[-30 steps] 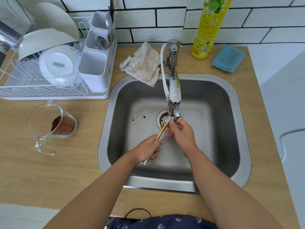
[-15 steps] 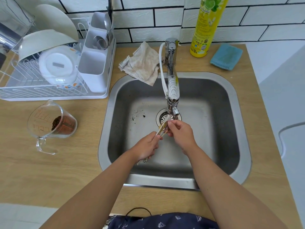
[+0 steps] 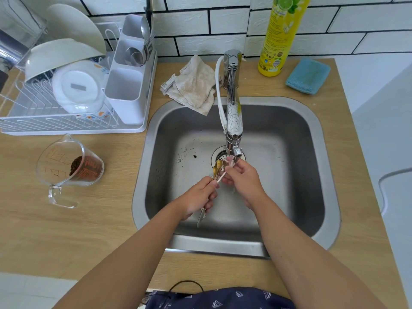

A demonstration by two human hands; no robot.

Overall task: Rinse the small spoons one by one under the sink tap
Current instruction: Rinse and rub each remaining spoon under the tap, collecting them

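Steel sink (image 3: 321, 166), set in wood counter (image 3: 66, 230). Tap (image 3: 233, 121) over drain (image 3: 219, 155).
Left hand (image 3: 196, 198): grips bundle of small spoons (image 3: 216, 169), gold bowls up, handles out below the fist.
Right hand (image 3: 244, 180): pinches one pale spoon (image 3: 230, 164) at tap outlet.
Counter, left: dish rack (image 3: 73, 128) with bowls; measuring jug (image 3: 71, 168), brown contents.
Rear: cloth (image 3: 194, 85), yellow bottle (image 3: 278, 39), blue sponge (image 3: 308, 76).
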